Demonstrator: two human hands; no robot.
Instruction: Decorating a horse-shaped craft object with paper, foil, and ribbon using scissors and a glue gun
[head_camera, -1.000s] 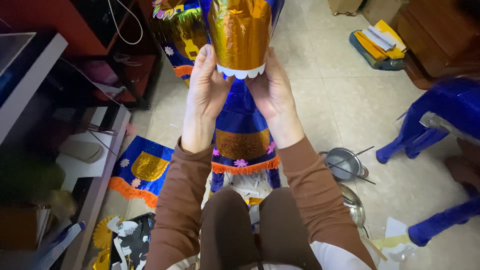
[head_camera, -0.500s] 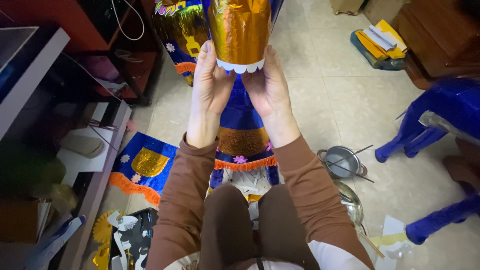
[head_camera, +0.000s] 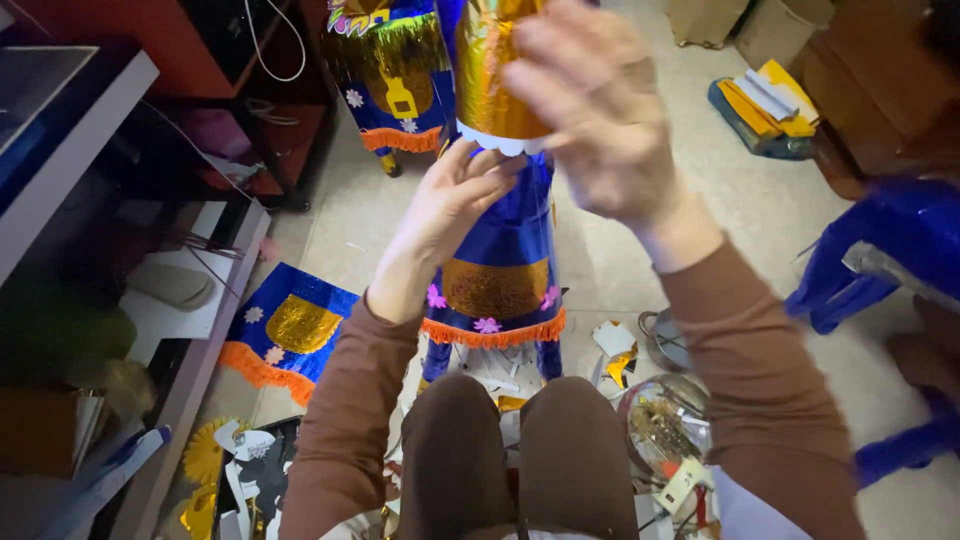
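Note:
A tall blue foil figure (head_camera: 497, 240) stands on the floor between my knees, with a gold panel, orange fringe and small paper flowers. At its top is a shiny gold foil piece (head_camera: 492, 85) with a white scalloped edge. My left hand (head_camera: 452, 205) touches the blue body just under that white edge, fingers spread. My right hand (head_camera: 590, 115) is blurred and lies over the gold piece's right side, fingers apart; whether it grips the piece is unclear.
A second blue and gold figure (head_camera: 392, 75) stands behind. A flat blue panel with orange fringe (head_camera: 285, 335) lies on the floor at left. Blue plastic stools (head_camera: 880, 250) are at right. Round tins (head_camera: 665, 420) and paper scraps lie near my knees. Shelves (head_camera: 90, 200) line the left.
My right hand has come up from the side of the figure and moved over the gold piece, nearer the camera. My left hand has dropped slightly below the white edge.

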